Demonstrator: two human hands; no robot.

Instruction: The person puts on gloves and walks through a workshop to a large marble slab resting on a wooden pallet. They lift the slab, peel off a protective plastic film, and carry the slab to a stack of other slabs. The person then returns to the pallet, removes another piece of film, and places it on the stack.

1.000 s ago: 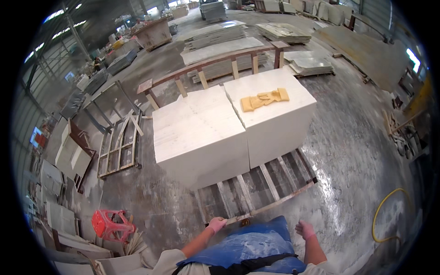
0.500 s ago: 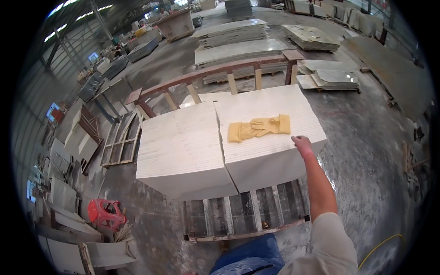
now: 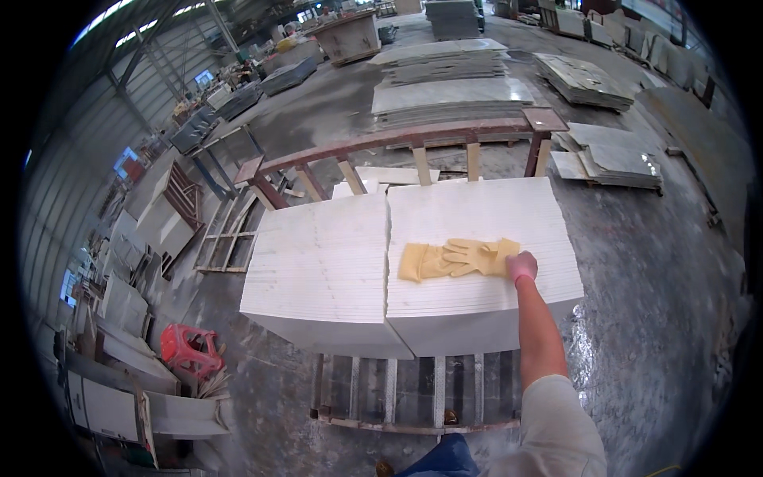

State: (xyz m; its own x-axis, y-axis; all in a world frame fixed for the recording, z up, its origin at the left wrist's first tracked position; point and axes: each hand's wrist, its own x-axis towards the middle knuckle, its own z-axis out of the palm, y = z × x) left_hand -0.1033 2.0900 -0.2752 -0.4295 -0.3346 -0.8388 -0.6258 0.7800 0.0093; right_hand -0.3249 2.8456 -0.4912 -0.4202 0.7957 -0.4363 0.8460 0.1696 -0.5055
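Note:
A pair of yellow rubber gloves (image 3: 467, 258) lies across the right-hand stack of white stone slabs (image 3: 477, 211), with the cuffs pointing to opposite sides. At the right cuff, my right hand (image 3: 522, 267) has its fingers closed on the glove's edge. A pinkish band shows round the wrist. Close beside that stack stands a second stack of white slabs (image 3: 318, 254), with a narrow gap between the two. My left hand is out of the picture.
Both stacks rest on a metal rack (image 3: 397, 389) with a reddish rail (image 3: 397, 135) behind. A red plastic stool (image 3: 191, 350) stands at the left. Grey slab piles (image 3: 453, 95) lie farther back, and more slabs (image 3: 608, 151) are at the right. The floor looks wet in places.
My right hand has moved from beside the gloves onto the right cuff and closed on it. The view has shifted, so the stacks appear lower.

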